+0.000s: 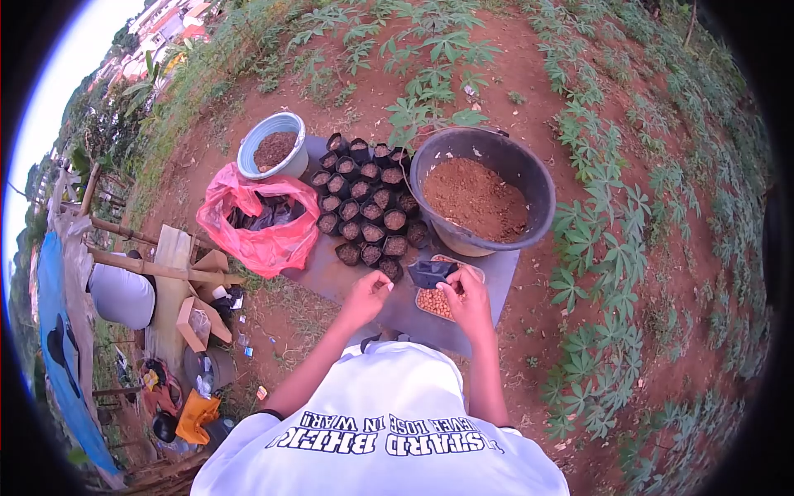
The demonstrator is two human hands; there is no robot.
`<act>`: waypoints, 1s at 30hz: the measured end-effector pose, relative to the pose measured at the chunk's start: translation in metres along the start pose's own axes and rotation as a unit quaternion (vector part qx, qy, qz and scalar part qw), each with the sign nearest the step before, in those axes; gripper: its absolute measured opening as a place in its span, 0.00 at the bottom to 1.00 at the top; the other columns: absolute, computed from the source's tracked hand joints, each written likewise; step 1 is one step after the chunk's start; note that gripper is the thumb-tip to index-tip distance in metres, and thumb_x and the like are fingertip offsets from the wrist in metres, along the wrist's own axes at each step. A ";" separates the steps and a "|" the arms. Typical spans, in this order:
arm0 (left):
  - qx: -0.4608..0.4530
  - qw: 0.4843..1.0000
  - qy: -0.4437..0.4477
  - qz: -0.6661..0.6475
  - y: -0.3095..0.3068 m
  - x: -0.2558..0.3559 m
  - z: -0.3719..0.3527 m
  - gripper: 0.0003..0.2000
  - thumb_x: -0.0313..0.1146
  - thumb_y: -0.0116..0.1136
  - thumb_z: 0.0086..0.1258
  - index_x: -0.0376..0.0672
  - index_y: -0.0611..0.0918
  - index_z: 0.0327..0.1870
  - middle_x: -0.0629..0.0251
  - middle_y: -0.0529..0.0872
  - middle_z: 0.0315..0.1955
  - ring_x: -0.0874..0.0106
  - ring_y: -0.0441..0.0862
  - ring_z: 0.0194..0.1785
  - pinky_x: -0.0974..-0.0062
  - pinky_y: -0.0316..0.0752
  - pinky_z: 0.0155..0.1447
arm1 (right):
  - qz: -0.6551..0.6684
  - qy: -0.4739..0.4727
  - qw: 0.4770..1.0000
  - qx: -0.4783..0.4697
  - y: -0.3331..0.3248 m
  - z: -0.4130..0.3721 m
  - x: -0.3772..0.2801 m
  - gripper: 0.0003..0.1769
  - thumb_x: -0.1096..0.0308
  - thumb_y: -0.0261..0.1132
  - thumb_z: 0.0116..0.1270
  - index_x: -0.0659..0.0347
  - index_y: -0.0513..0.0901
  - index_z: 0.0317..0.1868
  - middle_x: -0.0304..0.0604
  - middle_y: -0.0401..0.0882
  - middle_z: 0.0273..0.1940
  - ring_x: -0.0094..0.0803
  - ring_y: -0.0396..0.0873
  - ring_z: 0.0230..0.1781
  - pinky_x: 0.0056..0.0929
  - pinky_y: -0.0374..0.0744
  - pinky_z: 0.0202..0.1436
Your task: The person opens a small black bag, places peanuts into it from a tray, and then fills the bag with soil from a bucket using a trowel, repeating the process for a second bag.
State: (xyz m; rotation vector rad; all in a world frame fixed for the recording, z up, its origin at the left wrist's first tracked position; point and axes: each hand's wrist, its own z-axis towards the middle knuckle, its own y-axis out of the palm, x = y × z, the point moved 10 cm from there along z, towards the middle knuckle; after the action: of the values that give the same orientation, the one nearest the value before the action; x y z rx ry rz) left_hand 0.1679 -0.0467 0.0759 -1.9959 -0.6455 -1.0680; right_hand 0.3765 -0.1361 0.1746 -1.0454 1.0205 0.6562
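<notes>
My right hand (468,299) pinches an unfilled black plastic planting bag (431,273) by its edge. The bag hangs over a clear tub of tan kernels or seeds (435,303), covering part of it. My left hand (369,298) is closed, thumb against fingertips, in front of the nearest filled bag (390,269); whatever the fingertips hold, if anything, is too small to make out. Several black bags filled with soil (361,190) stand upright in rows beyond my hands.
A large black bucket of reddish soil (541,202) stands at right on the grey table (488,307). At left are a pink plastic bag (269,258) with black bags inside and a light-blue bucket of dark soil (296,161). Wooden poles (157,269) lie further left; leafy plants (608,273) grow at right.
</notes>
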 end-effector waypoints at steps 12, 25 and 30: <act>-0.068 0.978 0.041 0.195 0.019 0.118 0.000 0.23 0.45 0.63 0.71 0.33 0.76 0.54 0.55 0.86 0.30 0.59 0.85 0.34 0.63 0.78 0.41 | -0.106 -0.117 0.979 -0.131 0.023 -0.024 -0.037 0.08 0.79 0.67 0.60 0.65 0.75 0.37 0.50 0.74 0.38 0.51 0.78 0.42 0.45 0.77 0.45; -0.134 0.968 -0.024 0.211 0.031 0.094 0.000 0.24 0.35 0.67 0.64 0.35 0.73 0.57 0.48 0.85 0.35 0.54 0.85 0.42 0.59 0.77 0.48 | -0.119 -0.094 0.984 -0.095 0.024 -0.033 -0.029 0.07 0.75 0.65 0.61 0.63 0.75 0.38 0.50 0.74 0.38 0.50 0.79 0.43 0.46 0.77 0.46; -0.182 0.982 0.009 0.043 0.028 0.078 0.013 0.22 0.29 0.65 0.64 0.37 0.74 0.59 0.65 0.80 0.34 0.69 0.80 0.39 0.68 0.75 0.45 | -0.124 -0.082 0.985 -0.085 0.027 -0.026 -0.028 0.07 0.75 0.66 0.61 0.64 0.75 0.38 0.50 0.74 0.38 0.50 0.79 0.43 0.46 0.77 0.46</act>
State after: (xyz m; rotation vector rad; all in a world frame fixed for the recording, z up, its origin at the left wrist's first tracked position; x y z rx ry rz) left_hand 0.2341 -0.0464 0.1270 -2.2986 -0.3667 -1.2170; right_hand 0.3331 -0.1489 0.1866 -1.2224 0.6861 0.6207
